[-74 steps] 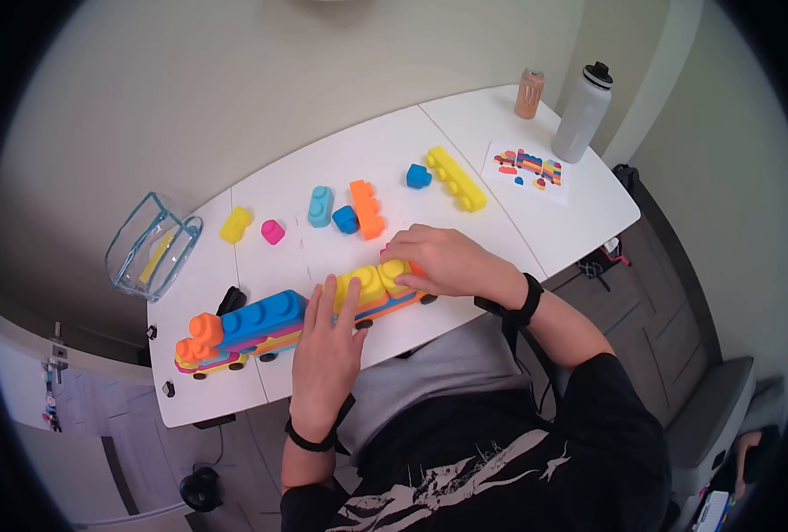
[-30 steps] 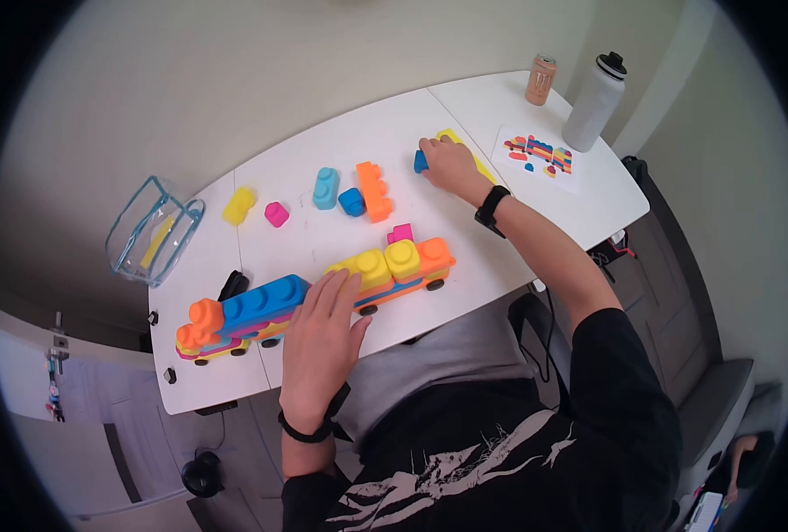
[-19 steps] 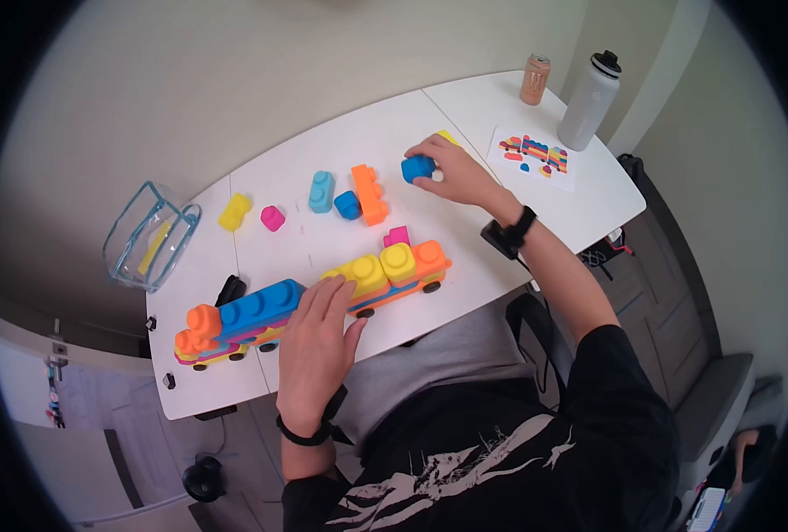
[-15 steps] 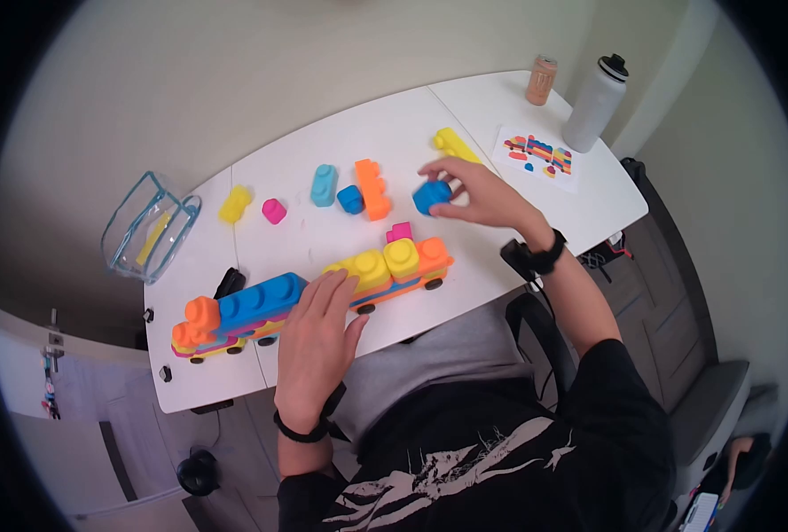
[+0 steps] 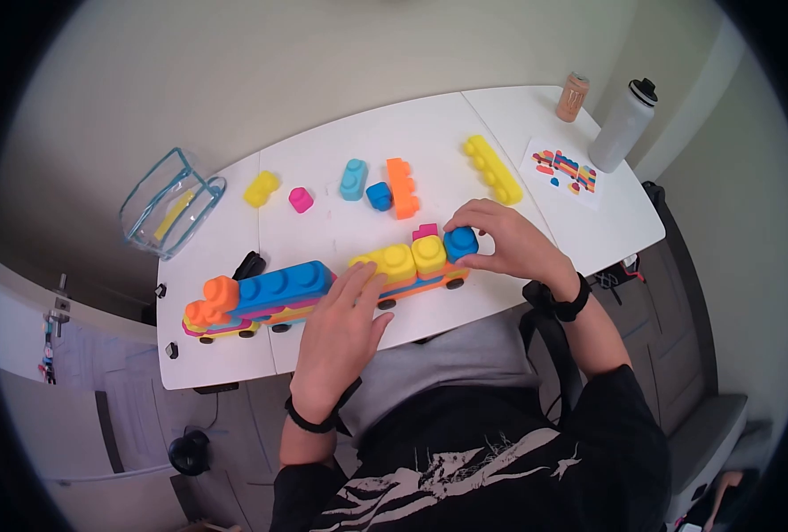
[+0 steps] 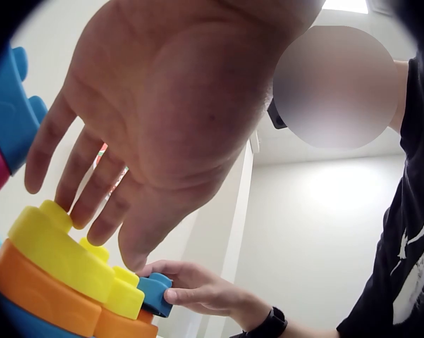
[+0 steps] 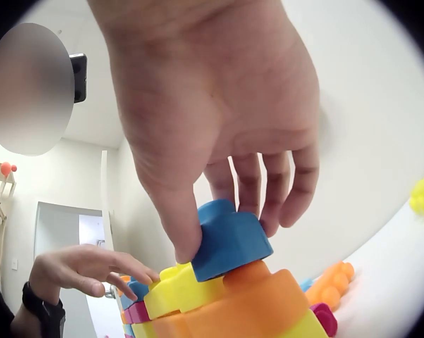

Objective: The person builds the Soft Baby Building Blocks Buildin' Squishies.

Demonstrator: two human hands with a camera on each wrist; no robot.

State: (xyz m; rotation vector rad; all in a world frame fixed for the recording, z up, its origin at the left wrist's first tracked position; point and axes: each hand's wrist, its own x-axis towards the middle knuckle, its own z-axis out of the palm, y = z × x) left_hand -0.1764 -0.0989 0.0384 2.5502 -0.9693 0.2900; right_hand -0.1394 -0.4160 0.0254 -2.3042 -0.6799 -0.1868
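A blue one-stud block (image 5: 461,244) is pinched between thumb and fingers of my right hand (image 5: 512,244). In the right wrist view this blue block (image 7: 231,241) sits tilted over the orange end block (image 7: 268,303), beside the yellow blocks. My left hand (image 5: 336,332) rests its extended fingers on the long yellow block (image 5: 392,261) of the wheeled block train. A square yellow block (image 5: 428,254) lies between that one and the blue block. Farther left, the train carries a long blue block (image 5: 285,290) and orange blocks (image 5: 220,293) at its end.
Behind the train lie a pink block (image 5: 301,199), yellow block (image 5: 261,189), teal block (image 5: 353,179), another blue block (image 5: 379,196), orange bar (image 5: 402,188) and yellow bar (image 5: 493,169). A clear case (image 5: 170,203), printed sheet (image 5: 564,173), can (image 5: 572,97) and bottle (image 5: 623,126) stand or lie around.
My right hand has picked up the blue block from beside the yellow bar and brought it toward me to the train's right end. My left hand has stayed on the train.
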